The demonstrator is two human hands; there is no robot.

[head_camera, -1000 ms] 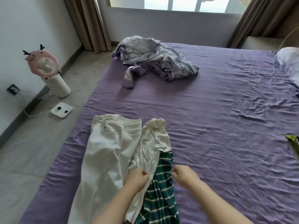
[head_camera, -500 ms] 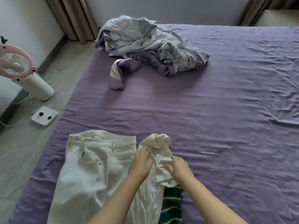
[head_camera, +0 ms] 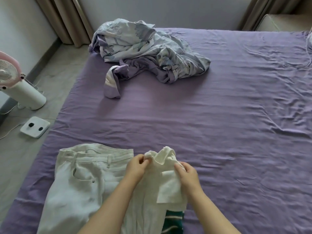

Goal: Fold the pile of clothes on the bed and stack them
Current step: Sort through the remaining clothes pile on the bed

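Note:
A cream top (head_camera: 166,179) lies bunched at the near edge of the purple bed (head_camera: 211,125). My left hand (head_camera: 136,166) pinches its upper left edge, and my right hand (head_camera: 187,174) grips the fabric on its right side. White trousers (head_camera: 79,186) lie flat to the left, waistband away from me. A green and white striped garment (head_camera: 173,220) shows from under the cream top near the bottom edge.
A crumpled floral and purple blanket (head_camera: 148,49) lies at the far left of the bed. On the floor to the left stand a pink and white fan (head_camera: 18,88) and a white scale (head_camera: 35,126). Curtains hang at the back corners.
Both hands moved up from the striped garment to the top end of the cream top and took hold of it. The camera tilted downward.

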